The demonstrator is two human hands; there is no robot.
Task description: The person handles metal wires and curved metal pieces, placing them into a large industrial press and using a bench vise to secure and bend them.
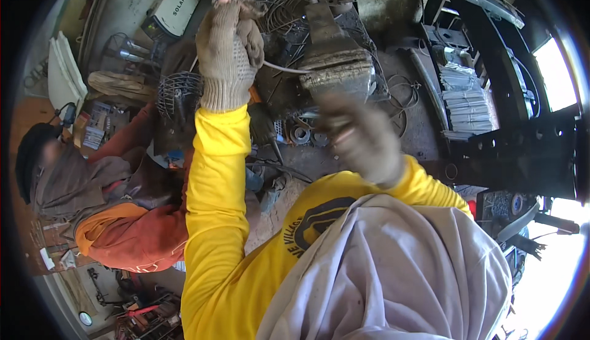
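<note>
My left hand (226,57), in a worn beige knit glove, is closed around a thin grey metal rod. The rod (284,68) runs from beneath my fist to the jaws of a heavy bench vise (339,73), and its other end sticks up above my fist. Just on the near side of the vise is my right hand (364,140), also gloved. Motion smears its fingers, so whether it holds anything does not show.
Coiled wire (289,5) lies behind the vise. A wire cage-like piece (178,94) is left of my forearm. At the left a co-worker in a red-orange top (138,235) bends close by. Bundled metal strips (464,100) and a dark steel frame (522,156) stand right.
</note>
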